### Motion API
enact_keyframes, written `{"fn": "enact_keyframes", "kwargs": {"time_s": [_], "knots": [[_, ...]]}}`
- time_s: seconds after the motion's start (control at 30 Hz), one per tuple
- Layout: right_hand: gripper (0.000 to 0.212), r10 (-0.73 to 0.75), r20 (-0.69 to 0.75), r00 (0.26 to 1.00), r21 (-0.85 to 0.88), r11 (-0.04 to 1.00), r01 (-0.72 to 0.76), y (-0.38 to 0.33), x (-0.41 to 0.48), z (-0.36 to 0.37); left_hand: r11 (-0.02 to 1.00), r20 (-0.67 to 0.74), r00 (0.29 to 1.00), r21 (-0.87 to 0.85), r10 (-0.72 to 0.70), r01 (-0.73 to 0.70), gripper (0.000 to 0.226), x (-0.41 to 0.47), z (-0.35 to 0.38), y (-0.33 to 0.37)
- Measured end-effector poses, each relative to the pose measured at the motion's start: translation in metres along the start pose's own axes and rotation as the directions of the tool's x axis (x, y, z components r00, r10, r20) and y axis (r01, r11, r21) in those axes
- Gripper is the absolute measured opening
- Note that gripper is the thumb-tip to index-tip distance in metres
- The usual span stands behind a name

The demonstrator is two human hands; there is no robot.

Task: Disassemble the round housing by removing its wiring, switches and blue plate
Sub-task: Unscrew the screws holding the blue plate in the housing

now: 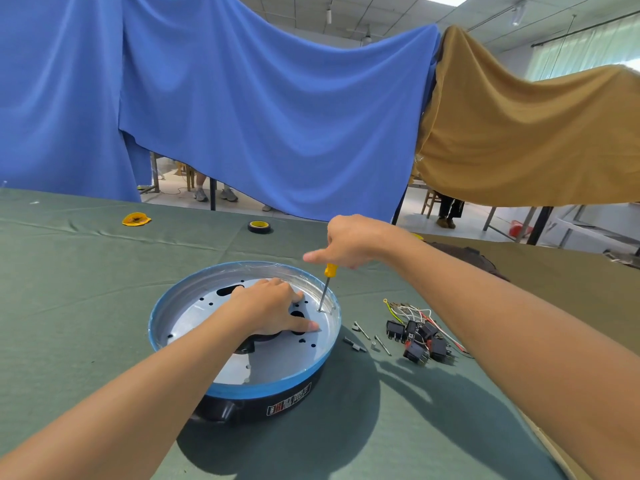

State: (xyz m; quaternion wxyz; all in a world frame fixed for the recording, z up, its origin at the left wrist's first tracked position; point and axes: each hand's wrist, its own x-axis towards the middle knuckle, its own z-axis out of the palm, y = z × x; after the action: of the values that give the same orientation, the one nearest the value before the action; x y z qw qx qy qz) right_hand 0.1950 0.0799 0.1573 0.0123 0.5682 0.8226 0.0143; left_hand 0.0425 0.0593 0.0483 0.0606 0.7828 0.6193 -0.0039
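Presently, the round housing (252, 408) is found on the green worktop (86, 341), near its front edge, with the blue plate (277, 379) seated in its top. The left hand (273, 306) is laid flat on the plate, fingers straight, pressing down. The right hand (349, 244) is closed round the yellow handle of a screwdriver (325, 289), whose tip is set at a fixing near the plate's right rim. The switches and wiring (419, 337) are seen lying loose on the worktop just right of the housing, with several screws (367, 337) between. Removal of the plate fixings is judged to be the step in hand.

For sound practice, the shaft should be brought in line with the screw, downward pressure applied while turning, and the plate steadied so that the housing is not spun. Each freed screw should be placed with the others, lest it roll off.

A label (289, 401) in white print with a red strip is noted on the housing's black wall; its writing cannot be read. No brand is legible elsewhere.
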Motion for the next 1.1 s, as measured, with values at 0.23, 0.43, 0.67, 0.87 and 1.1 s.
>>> {"fn": "enact_keyframes", "kwargs": {"time_s": [0.23, 0.43, 0.67, 0.87, 1.1], "knots": [[0.030, -0.057, -0.018, 0.998, -0.064, 0.996, 0.056, 0.002, 0.000, 0.002, 1.000, 0.002, 1.000, 0.002, -0.005, 0.005, 0.086, 0.000, 0.000, 0.000], [0.033, -0.179, 0.053, 0.982, -0.140, 0.973, 0.184, 0.008, -0.002, -0.004, 1.000, 0.009, 1.000, -0.004, -0.013, 0.013, 0.084, -0.002, -0.001, 0.001], [0.024, -0.299, 0.133, 0.945, -0.161, 0.934, 0.318, 0.014, -0.003, -0.008, 1.000, 0.007, 1.000, -0.009, -0.010, 0.010, 0.083, -0.003, -0.001, 0.001], [0.013, -0.334, 0.204, 0.920, -0.094, 0.929, 0.359, 0.005, 0.003, -0.017, 1.000, 0.002, 1.000, -0.001, -0.020, 0.020, 0.084, -0.003, -0.001, 0.002], [0.047, -0.007, 0.396, 0.918, -0.094, 0.994, 0.047, -0.001, 0.012, -0.015, 1.000, -0.020, 1.000, -0.012, -0.009, 0.009, 0.084, -0.001, 0.002, -0.001]]}}
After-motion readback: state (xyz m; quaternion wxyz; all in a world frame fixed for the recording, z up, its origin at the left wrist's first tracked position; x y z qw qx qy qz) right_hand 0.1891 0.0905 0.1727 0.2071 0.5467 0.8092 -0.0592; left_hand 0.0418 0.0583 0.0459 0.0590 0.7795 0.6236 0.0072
